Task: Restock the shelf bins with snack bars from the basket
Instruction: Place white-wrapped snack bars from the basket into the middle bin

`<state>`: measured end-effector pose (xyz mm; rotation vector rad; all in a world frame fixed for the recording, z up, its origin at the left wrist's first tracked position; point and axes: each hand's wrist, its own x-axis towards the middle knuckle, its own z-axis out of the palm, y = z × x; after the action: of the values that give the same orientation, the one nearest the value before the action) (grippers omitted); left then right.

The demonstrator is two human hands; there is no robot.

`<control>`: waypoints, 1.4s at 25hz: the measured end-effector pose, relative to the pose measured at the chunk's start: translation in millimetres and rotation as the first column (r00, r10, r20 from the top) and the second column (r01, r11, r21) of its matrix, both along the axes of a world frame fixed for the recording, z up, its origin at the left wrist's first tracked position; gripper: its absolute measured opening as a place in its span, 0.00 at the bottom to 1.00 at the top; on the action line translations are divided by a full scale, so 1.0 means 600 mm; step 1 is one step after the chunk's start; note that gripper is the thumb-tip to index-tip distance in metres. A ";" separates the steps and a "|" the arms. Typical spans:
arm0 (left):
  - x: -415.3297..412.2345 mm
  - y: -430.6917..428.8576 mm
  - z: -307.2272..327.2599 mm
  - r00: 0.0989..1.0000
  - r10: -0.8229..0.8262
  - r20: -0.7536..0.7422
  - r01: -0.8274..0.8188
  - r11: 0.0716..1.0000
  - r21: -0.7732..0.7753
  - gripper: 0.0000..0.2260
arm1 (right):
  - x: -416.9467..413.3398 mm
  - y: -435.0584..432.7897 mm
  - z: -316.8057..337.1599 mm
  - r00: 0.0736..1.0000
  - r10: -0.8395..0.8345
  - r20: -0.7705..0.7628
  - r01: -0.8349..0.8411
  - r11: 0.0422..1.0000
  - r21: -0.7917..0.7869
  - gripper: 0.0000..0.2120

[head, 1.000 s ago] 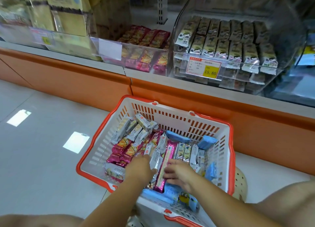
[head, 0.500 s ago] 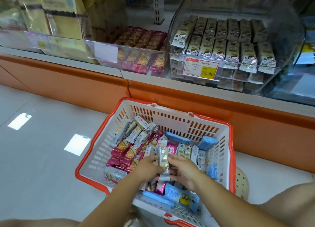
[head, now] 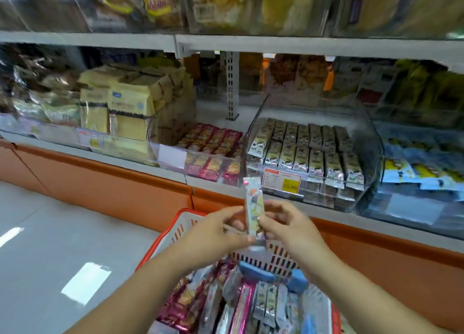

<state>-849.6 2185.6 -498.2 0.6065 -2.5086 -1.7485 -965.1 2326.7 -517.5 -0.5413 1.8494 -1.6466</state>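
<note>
1. Now, in the head view, we hold one bar upright between both hands. The left hand pinches its left edge and the right hand pinches its lower right edge, so both are closed on it.
2. The bar is in the air. Just below the grip sits the basket, with its far rim under the bar and mixed bars and blue packs nearer to us.
3. Beyond the grip, up and to the right, stands the clear bin with pale rows and a tag on its front. We judge the wrapper matches those, though blur stops us being sure. Pink bars lie beyond the grip to the left; we judge they are not the match.
4. We take the step to be carrying the bar to that bin. To do it well, we should:
   - let the right hand take it alone, as it is on the bin's side of the grip
   - pinch the body, not the crimped end
   - turn the bar to lie as the rows do
   - lift it over the front lip
   - lay it down without nudging the neat rows
</note>
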 end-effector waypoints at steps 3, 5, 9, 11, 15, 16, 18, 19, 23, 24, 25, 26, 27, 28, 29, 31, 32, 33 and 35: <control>-0.054 -0.032 0.072 0.975 0.088 -0.206 -0.179 0.857 -0.482 0.25 | -0.080 -0.008 0.118 0.935 -0.171 -0.309 0.145 0.984 -0.106 0.11; -0.085 -0.045 0.083 0.952 0.067 -0.297 -0.245 0.748 -0.617 0.27 | -0.133 -0.019 0.150 0.877 -0.265 -0.400 0.255 0.964 -0.079 0.11; -0.134 -0.062 0.052 0.969 0.049 -0.242 -0.210 0.676 -0.707 0.31 | -0.202 -0.075 0.133 0.873 -0.257 -0.414 0.331 0.936 0.117 0.16; -0.145 -0.070 0.038 0.979 0.037 -0.202 -0.175 0.666 -0.725 0.32 | -0.213 -0.100 0.118 0.875 -0.246 -0.417 0.325 0.937 0.130 0.14; -0.142 -0.084 0.028 0.981 -0.009 -0.194 -0.140 0.662 -0.737 0.30 | -0.221 -0.112 0.107 0.850 -0.230 -0.474 0.338 0.928 0.154 0.08; -0.136 -0.086 0.027 0.977 -0.011 -0.212 -0.152 0.664 -0.732 0.29 | -0.219 -0.109 0.109 0.844 -0.234 -0.482 0.339 0.930 0.141 0.08; -0.113 -0.087 0.023 0.955 0.004 -0.297 -0.227 0.655 -0.721 0.26 | -0.196 -0.092 0.120 0.779 -0.296 -0.552 0.363 0.932 0.012 0.06; -0.098 -0.086 0.019 0.938 0.010 -0.348 -0.271 0.646 -0.714 0.24 | -0.176 -0.079 0.123 0.722 -0.343 -0.600 0.359 0.928 -0.098 0.05; -0.032 -0.083 -0.046 0.960 0.055 -0.276 -0.238 0.683 -0.691 0.19 | -0.071 -0.043 0.030 0.732 -0.198 -0.652 0.135 0.980 -0.145 0.07; -0.015 -0.082 -0.076 0.979 0.073 -0.189 -0.182 0.726 -0.664 0.18 | -0.048 -0.043 -0.015 0.784 -0.045 -0.620 0.079 0.996 0.028 0.08; 0.004 -0.079 -0.110 0.993 0.089 -0.081 -0.120 0.770 -0.627 0.18 | -0.028 -0.047 -0.064 0.823 0.128 -0.554 0.014 0.970 0.244 0.09; 0.021 -0.076 -0.144 0.995 0.098 0.030 -0.062 0.807 -0.588 0.18 | -0.014 -0.051 -0.114 0.862 0.266 -0.432 -0.053 0.894 0.446 0.10; 0.037 -0.070 -0.179 0.985 0.099 0.142 -0.005 0.839 -0.545 0.18 | -0.004 -0.055 -0.167 0.907 0.321 -0.271 -0.111 0.805 0.582 0.12; 0.051 -0.064 -0.210 0.968 0.096 0.232 0.034 0.865 -0.500 0.18 | 0.003 -0.057 -0.213 0.948 0.291 -0.130 -0.141 0.747 0.649 0.14; 0.064 -0.059 -0.234 0.952 0.091 0.293 0.056 0.886 -0.460 0.19 | 0.008 -0.060 -0.252 0.976 0.215 -0.027 -0.142 0.729 0.670 0.15; 0.083 -0.055 -0.274 0.935 0.087 0.343 0.066 0.909 -0.412 0.18 | 0.021 -0.068 -0.310 0.991 0.100 0.093 -0.137 0.733 0.666 0.16; 0.090 -0.054 -0.290 0.929 0.088 0.361 0.070 0.913 -0.402 0.18 | 0.030 -0.076 -0.332 0.988 0.092 0.124 -0.151 0.737 0.658 0.18; 0.097 -0.053 -0.301 0.919 0.091 0.384 0.075 0.915 -0.395 0.17 | 0.039 -0.083 -0.347 0.984 0.114 0.140 -0.178 0.743 0.646 0.21; 0.104 -0.055 -0.315 0.902 0.098 0.421 0.077 0.922 -0.380 0.16 | 0.058 -0.099 -0.376 0.967 0.224 0.124 -0.251 0.741 0.623 0.28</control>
<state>-786.9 2152.7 -687.4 1.0671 -3.0123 -1.1392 -930.3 2267.6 -743.1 -0.4111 2.0517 -0.7693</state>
